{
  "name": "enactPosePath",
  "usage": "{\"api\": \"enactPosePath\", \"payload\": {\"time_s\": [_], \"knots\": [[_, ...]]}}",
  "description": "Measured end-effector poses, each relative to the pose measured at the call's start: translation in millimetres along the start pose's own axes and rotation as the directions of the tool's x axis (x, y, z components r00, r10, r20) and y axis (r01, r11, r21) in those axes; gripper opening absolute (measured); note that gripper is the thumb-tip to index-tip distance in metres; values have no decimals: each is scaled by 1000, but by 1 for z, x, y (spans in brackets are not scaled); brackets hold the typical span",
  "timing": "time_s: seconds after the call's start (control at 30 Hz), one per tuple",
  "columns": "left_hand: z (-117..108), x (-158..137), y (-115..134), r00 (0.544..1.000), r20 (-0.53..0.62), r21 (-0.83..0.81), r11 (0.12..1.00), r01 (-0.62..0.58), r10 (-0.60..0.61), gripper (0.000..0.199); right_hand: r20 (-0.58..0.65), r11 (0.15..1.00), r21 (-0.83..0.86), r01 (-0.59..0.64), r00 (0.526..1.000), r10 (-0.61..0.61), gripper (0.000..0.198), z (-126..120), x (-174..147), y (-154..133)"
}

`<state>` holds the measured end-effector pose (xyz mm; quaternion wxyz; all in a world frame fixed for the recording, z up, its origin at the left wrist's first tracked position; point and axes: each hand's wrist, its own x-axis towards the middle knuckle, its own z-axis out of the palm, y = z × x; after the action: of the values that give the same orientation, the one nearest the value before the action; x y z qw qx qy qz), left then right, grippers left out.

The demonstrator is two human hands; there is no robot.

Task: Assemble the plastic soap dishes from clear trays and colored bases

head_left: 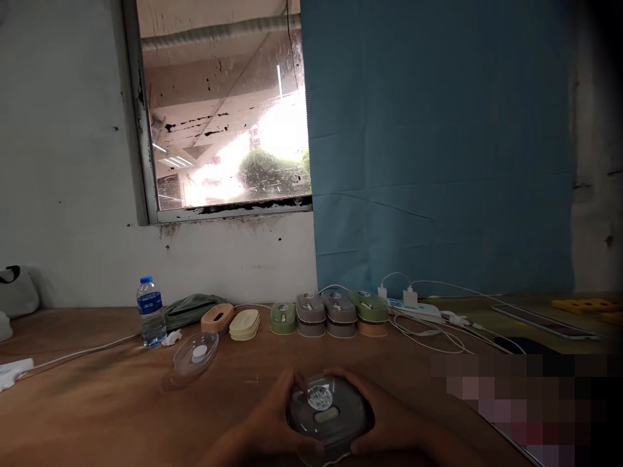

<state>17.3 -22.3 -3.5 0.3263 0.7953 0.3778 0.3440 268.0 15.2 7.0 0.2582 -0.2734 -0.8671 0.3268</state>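
A small grey rounded box with a see-through lid [343, 405] is at the front of the table, low in the head view. On the lid sit a round patterned sticker and a pale oval piece. My left hand [272, 418] wraps its left side, and my right hand [389, 415] grips the right side. Both thumbs press near its front edge, and the fingers curl round the back. The lower part of the box is cut off by the frame. Left of it lies a loose clear lid [185, 357] with a white round spot.
Along the back stand a green box [283, 319], stacked grey boxes [310, 314] and a green-and-orange stack [372, 314]. Further left are cream lids [244, 324], an orange piece [217, 318] and a water bottle [150, 314]. Cables [428, 332], a power strip [421, 310] and a tablet [542, 322] lie right.
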Motion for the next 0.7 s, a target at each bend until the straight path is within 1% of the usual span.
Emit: {"api": "enactPosePath", "payload": {"time_s": [0.13,0.27,0.33,0.4,0.47,0.57,0.6,0.7], "knots": [[1,4,4,997,-70,3,1000,-18,18,63,-21,999,33,-15,1000,15,91,1,0,4],[-2,4,12,987,-153,-25,998,-51,47,47,-23,992,122,-5,1000,8,98,6,2,0],[-4,5,14,981,-180,-3,997,-71,69,42,-13,986,168,2,1000,0,101,7,2,-2],[-5,6,15,975,-212,7,998,-68,68,41,0,985,174,2,1000,-2,104,8,3,-1],[-7,7,12,965,-261,-11,1000,-15,12,38,1,992,121,-34,999,34,107,7,3,4],[-12,8,4,937,-324,-53,991,120,-130,39,-8,993,23,-114,993,115,113,6,4,11],[-14,9,0,927,-336,-68,986,155,-169,42,-2,993,10,-119,993,119,112,6,5,13],[-20,11,-12,891,-353,-144,958,248,-284,51,22,997,13,-76,997,76,104,5,5,12]]}}
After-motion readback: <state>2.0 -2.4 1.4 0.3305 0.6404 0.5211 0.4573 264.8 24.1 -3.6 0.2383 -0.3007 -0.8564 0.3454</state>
